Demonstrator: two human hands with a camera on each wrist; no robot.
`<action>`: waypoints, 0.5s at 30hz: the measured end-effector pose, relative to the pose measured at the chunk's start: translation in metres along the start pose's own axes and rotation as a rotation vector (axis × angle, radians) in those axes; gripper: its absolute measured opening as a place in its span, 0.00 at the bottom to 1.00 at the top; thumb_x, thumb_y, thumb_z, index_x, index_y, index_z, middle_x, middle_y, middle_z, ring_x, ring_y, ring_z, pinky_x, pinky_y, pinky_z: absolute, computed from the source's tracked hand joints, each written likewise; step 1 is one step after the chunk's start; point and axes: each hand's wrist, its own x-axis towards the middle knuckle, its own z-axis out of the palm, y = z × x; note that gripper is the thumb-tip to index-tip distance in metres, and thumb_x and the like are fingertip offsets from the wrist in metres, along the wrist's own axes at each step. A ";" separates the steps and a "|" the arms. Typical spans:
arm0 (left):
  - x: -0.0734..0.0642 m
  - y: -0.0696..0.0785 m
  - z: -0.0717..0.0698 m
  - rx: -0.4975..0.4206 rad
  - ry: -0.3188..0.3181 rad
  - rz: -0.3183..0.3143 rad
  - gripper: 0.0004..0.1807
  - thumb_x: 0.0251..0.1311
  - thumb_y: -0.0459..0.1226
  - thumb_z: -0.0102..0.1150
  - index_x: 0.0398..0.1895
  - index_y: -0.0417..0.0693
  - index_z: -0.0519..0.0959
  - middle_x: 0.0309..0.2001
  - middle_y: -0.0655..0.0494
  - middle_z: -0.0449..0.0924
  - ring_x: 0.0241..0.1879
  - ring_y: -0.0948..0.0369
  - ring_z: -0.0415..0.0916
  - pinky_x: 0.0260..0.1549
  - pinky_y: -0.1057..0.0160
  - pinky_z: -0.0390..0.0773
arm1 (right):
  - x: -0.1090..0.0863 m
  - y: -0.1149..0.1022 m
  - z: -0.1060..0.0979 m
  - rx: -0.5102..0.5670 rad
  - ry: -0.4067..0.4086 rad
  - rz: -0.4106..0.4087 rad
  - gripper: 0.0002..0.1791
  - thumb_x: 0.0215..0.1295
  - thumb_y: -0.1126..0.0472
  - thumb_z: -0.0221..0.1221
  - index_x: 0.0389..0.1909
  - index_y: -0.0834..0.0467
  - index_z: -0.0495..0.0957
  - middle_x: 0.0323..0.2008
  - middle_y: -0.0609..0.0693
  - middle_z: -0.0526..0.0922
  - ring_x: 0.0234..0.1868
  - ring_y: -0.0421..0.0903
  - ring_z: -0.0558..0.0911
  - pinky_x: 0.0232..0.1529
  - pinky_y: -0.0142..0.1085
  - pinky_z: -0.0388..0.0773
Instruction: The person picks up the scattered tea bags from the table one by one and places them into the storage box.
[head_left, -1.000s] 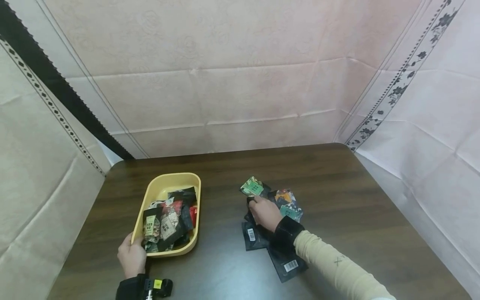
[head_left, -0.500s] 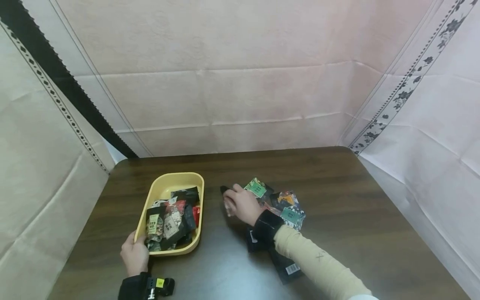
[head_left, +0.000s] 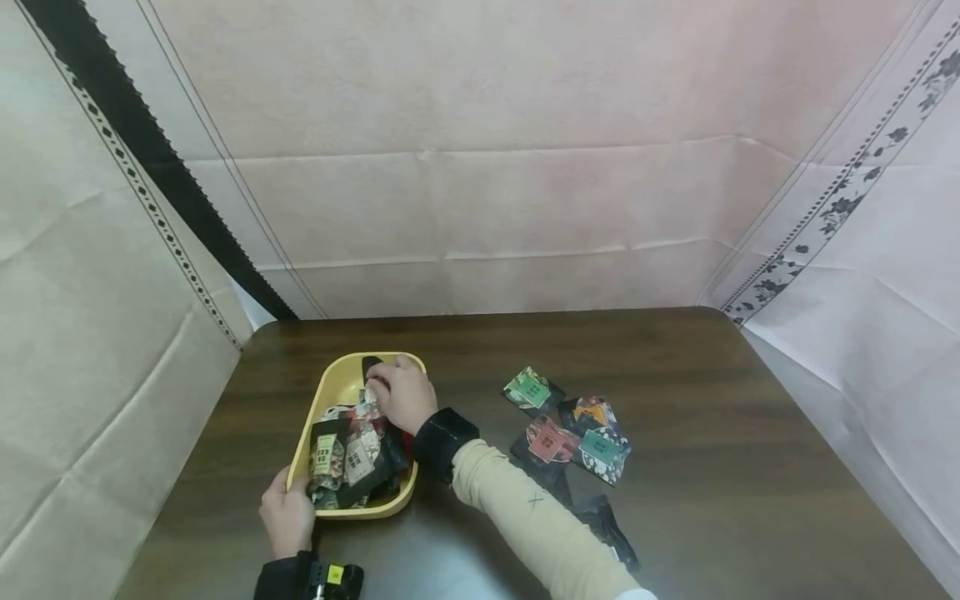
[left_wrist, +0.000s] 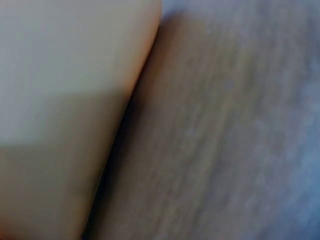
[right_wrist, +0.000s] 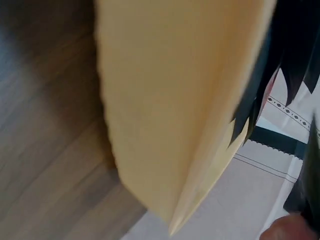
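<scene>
My left hand [head_left: 288, 518] grips the near left corner of a yellow plastic bin [head_left: 346, 379], whose wall [left_wrist: 60, 60] fills the left of the left wrist view. Inside the bin lies a heap of small black packets [head_left: 360, 462] with printed fronts and pale labels. My right hand [head_left: 406, 396] is over the far right part of the bin and pinches a small dark packet [head_left: 371, 364], mostly covered by the fingers. In the right wrist view a fingertip [right_wrist: 290, 229] shows beside that packet [right_wrist: 311, 175], with the bin's outer wall [right_wrist: 155, 100] to the left.
Several more packets lie loosely grouped right of the bin: a green-labelled one [head_left: 531, 390], an orange one [head_left: 592, 412], a red-labelled one [head_left: 551, 440], a teal-labelled one [head_left: 602, 454] and dark ones [head_left: 606, 525] partly behind the sleeve. Cloth sheets [head_left: 480, 208] hang behind the wooden table [head_left: 675, 375].
My right hand has picked a packet from the group on the table and carried it left to the bin. The left hand keeps its grip on the bin. The head view has shifted slightly.
</scene>
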 end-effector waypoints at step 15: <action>-0.003 0.009 -0.002 -0.049 -0.023 -0.043 0.22 0.63 0.30 0.37 0.59 0.27 0.64 0.55 0.28 0.65 0.54 0.40 0.62 0.53 0.42 0.62 | -0.015 0.001 0.001 -0.245 -0.094 -0.068 0.32 0.61 0.42 0.52 0.66 0.44 0.60 0.60 0.55 0.64 0.57 0.50 0.67 0.45 0.38 0.74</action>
